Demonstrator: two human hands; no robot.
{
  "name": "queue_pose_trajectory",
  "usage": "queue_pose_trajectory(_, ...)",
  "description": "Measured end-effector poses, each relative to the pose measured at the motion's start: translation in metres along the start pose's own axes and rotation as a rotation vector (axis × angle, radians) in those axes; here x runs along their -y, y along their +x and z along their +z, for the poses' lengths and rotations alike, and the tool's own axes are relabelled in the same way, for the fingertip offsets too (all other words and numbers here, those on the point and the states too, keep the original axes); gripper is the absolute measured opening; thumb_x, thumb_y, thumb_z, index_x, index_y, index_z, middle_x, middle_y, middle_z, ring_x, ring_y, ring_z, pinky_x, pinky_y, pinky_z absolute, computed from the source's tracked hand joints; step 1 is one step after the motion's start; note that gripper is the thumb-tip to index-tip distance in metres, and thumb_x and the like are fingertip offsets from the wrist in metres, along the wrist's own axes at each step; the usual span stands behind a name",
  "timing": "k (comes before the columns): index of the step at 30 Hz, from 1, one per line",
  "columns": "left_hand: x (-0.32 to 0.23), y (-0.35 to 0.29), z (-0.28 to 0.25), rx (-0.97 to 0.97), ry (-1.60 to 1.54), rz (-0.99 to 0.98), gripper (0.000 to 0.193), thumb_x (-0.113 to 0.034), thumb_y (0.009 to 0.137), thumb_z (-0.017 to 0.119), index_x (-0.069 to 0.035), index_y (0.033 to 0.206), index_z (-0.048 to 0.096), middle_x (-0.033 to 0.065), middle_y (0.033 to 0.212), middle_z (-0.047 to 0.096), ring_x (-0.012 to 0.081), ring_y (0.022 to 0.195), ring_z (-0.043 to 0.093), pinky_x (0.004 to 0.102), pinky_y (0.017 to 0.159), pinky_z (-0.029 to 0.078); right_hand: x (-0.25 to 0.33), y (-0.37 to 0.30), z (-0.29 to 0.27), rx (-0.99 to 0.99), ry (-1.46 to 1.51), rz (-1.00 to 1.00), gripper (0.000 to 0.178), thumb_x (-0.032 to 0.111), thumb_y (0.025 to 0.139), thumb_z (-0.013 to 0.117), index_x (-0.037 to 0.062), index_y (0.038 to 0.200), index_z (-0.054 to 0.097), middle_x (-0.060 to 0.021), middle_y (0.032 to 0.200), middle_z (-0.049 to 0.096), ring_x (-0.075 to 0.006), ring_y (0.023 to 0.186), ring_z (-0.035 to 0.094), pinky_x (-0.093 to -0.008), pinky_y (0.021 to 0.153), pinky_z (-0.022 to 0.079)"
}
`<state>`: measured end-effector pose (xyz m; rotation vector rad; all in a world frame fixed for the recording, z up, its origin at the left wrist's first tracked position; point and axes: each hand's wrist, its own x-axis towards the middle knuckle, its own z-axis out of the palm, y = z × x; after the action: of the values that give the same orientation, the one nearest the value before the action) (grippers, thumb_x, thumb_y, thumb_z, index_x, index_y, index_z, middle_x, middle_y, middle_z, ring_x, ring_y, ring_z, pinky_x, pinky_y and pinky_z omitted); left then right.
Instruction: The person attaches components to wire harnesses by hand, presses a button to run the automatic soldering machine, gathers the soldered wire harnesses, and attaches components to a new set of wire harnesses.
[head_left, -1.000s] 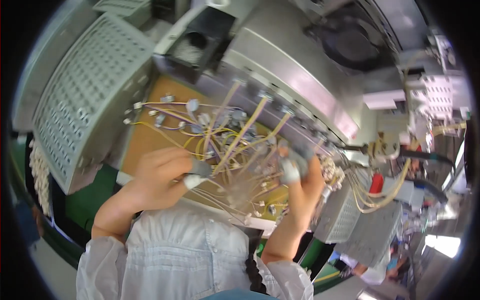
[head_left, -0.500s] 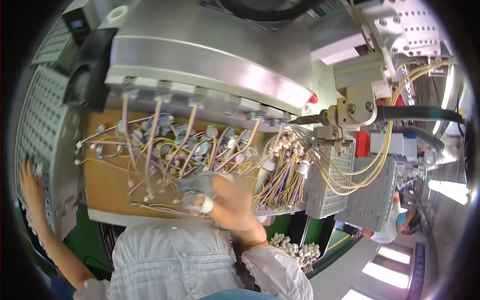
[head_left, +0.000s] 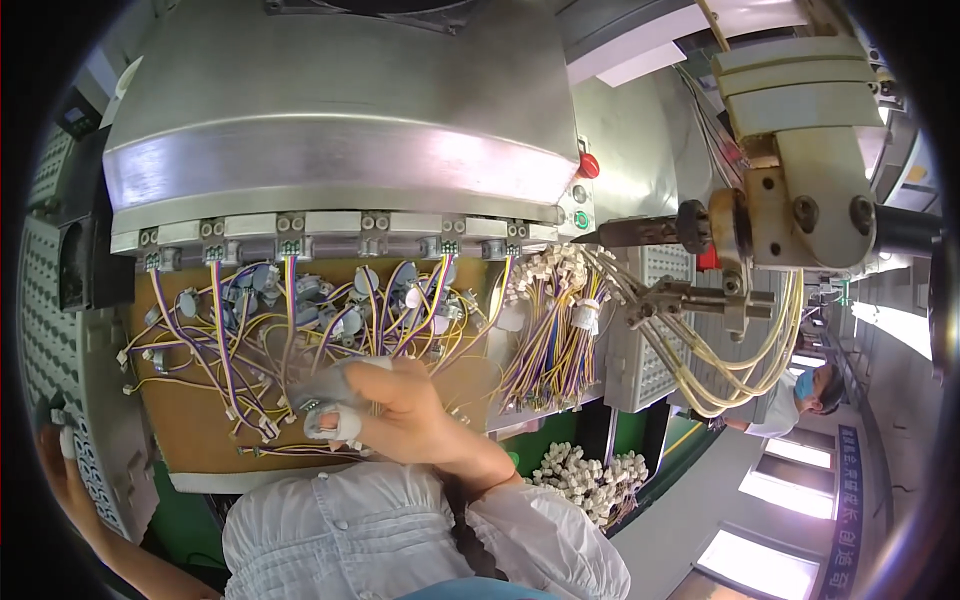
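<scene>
Round grey parts (head_left: 264,278) with yellow, white and purple wires (head_left: 221,330) lie tangled on a brown board (head_left: 190,440)

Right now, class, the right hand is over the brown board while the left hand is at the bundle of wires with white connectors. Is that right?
Not quite: the left hand is at the grey perforated tray on the far left, as the head view shows. The right hand is indeed over the brown board.

Three bright windows (head_left: 757,565) pierce the pale wall (head_left: 718,488) at right, a blue banner (head_left: 846,512) alongside. A white light (head_left: 892,325) glows beyond. A yellow line (head_left: 682,438) crosses green flooring.
</scene>
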<state>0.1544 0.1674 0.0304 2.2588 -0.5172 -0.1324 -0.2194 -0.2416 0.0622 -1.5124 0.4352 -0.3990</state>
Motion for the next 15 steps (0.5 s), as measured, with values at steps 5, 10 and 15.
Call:
queue_pose_trajectory(5,-0.143,-0.062,0.110,0.363,-0.505,0.171,0.058,-0.023,0.085,0.065,0.004,0.132,0.046,0.0165,0.135,0.047,0.0234,0.112,0.053,0.0348,0.090,0.046,0.007,0.008,0.015,-0.009,-0.186,-0.150,0.018,0.008,0.079,0.074,-0.0016,0.074,0.059,-0.0059,0.067,0.062,-0.0115,0.056,0.058,-0.0252,0.050,0.044)
queue_pose_trajectory(10,-0.240,-0.076,0.185,0.610,-0.536,0.583,0.040,-0.009,0.076,0.070,-0.001,0.115,0.059,0.0131,0.111,0.057,0.0241,0.102,0.056,0.0362,0.081,0.048,0.014,0.012,0.023,0.061,-0.274,-0.093,0.026,0.017,0.082,0.074,0.0010,0.070,0.056,-0.0059,0.057,0.044,-0.0129,0.051,0.040,-0.0296,0.047,0.035)
queue_pose_trajectory(15,-0.249,-0.084,0.182,0.666,-0.801,0.287,0.033,-0.002,0.070,0.074,0.003,0.101,0.062,0.0105,0.096,0.058,0.0207,0.081,0.059,0.0292,0.069,0.049,0.016,0.008,0.027,0.120,-0.135,-0.118,0.022,0.020,0.079,0.076,0.0012,0.080,0.065,-0.0053,0.063,0.056,-0.0130,0.054,0.050,-0.0271,0.051,0.040)
